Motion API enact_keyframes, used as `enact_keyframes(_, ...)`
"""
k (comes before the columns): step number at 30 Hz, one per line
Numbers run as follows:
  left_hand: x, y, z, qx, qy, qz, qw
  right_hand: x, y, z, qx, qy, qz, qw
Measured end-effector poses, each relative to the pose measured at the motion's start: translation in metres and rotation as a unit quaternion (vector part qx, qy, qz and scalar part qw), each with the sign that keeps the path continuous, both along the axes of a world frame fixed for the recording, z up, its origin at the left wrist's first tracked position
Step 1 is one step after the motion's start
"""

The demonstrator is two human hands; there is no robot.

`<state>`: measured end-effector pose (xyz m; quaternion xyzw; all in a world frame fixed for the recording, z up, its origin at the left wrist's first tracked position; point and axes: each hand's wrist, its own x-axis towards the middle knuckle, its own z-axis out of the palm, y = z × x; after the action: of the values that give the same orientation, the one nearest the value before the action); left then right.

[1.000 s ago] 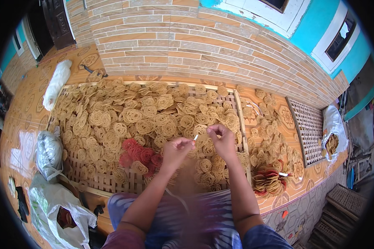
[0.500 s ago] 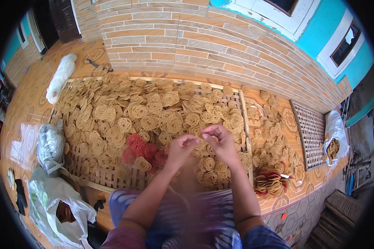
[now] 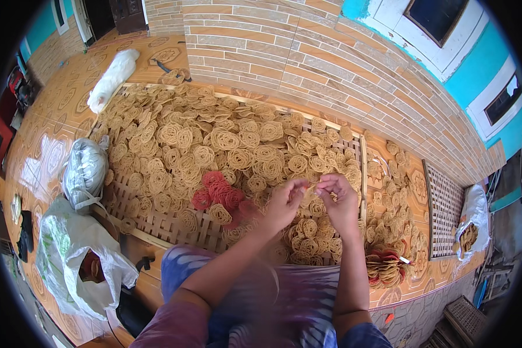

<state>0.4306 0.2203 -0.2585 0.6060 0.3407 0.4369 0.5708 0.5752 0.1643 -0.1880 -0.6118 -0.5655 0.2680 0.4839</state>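
Note:
My left hand point(image 3: 285, 204) and my right hand point(image 3: 338, 200) meet in front of me, fingertips pinched close together. Between them is something thin and pale, too small to make out. A thin, pale strand point(image 3: 274, 278) hangs blurred over my lap. Below the hands lies a wide woven tray point(image 3: 162, 223), covered with tan lacy coils point(image 3: 240, 158) that look like dried crackers. A cluster of red coils point(image 3: 219, 191) sits left of my left hand. Under my right hand are stacked tan coils point(image 3: 308, 240). Beyond the tray's right edge stands a bundle of red and tan coils point(image 3: 385, 267).
At left are a white plastic bag point(image 3: 69, 261) and a grey-white tied bag point(image 3: 86, 174). A white, furry-looking shape point(image 3: 115, 78) lies at the tray's far left corner. An upright lattice panel point(image 3: 443, 211) and an open sack point(image 3: 472, 223) stand right. A brick-patterned wall point(image 3: 261, 52) rises behind.
The view has swung, so the scene sits differently in the picture. Both hands have shifted slightly right over the tray, and their fingertips have come closer together.

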Motion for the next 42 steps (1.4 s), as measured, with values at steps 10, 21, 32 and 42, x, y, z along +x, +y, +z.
enact_keyframes(10, 0.016, -0.019, -0.042, 0.151, 0.087, 0.068, 0.982, -0.032, 0.005, 0.014, 0.122, -0.335, -0.024, 0.934)
enact_keyframes(21, 0.008, -0.037, -0.043, 0.326, 0.154, 0.017, 0.932, -0.147, 0.084, -0.091, -0.088, -0.433, 0.190, 0.877)
enact_keyframes(32, 0.004, -0.043, -0.044, 0.308, 0.072, -0.021, 0.948, -0.118, 0.081, -0.074, -0.201, -0.437, 0.302, 0.823)
enact_keyframes(42, 0.011, -0.041, -0.051, 0.365, 0.118, 0.076, 0.921, -0.139, 0.082, -0.045, -0.169, -0.174, 0.175, 0.954)
